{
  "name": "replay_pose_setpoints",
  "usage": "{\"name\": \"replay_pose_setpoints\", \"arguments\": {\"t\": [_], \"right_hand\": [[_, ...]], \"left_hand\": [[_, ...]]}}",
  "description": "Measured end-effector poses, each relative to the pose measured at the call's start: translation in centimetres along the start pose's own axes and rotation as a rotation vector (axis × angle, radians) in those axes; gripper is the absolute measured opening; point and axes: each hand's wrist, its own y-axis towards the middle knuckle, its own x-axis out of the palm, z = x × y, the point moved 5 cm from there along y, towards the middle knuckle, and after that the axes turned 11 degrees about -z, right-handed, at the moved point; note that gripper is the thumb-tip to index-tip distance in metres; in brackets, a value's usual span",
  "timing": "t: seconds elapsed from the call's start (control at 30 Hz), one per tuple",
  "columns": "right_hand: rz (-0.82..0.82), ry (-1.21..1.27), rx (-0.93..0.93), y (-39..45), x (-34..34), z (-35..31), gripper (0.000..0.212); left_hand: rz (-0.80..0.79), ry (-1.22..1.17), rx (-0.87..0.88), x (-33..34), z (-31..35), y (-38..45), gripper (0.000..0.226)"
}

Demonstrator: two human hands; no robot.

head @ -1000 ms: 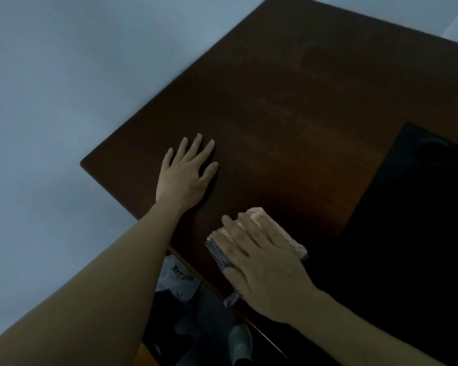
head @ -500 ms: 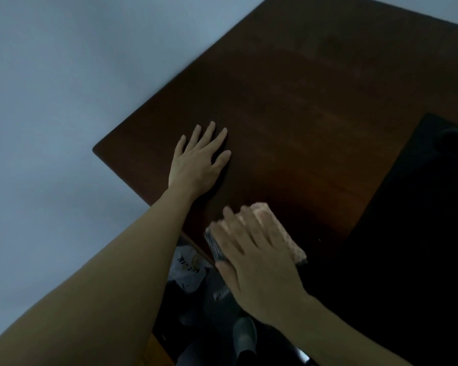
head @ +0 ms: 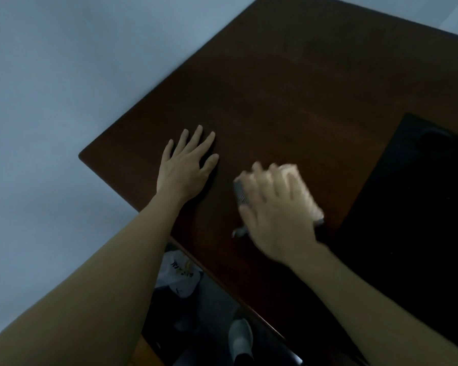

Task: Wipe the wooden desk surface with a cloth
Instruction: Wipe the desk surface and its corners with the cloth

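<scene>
Dark reddish-brown wooden tabletop [head: 288, 88], faint grain streaks. Folded cloth [head: 306, 191]: pale peach-pink top, grey finely chequered edge. Flat black rectangular mat [head: 421, 220], uniform, unpatterned. Pale blue-grey wall [head: 64, 75], plain. White fabric with dark lettering [head: 179, 273] below tabletop edge. Pale grey slipper [head: 240, 336] against dark floor.
</scene>
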Motion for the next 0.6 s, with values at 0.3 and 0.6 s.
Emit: {"name": "replay_pose_setpoints", "arguments": {"t": [0.3,0.6], "right_hand": [[-0.159,-0.186,-0.223,0.1,-1.3,8.1,0.074],[0.013,-0.002,0.195,5.2,-3.0,10.6,0.065]], "left_hand": [[0.070,-0.039,0.043,-0.3,0.2,-0.6,0.058],[0.166,-0.060,0.091,-0.4,0.7,-1.0,0.054]]}}
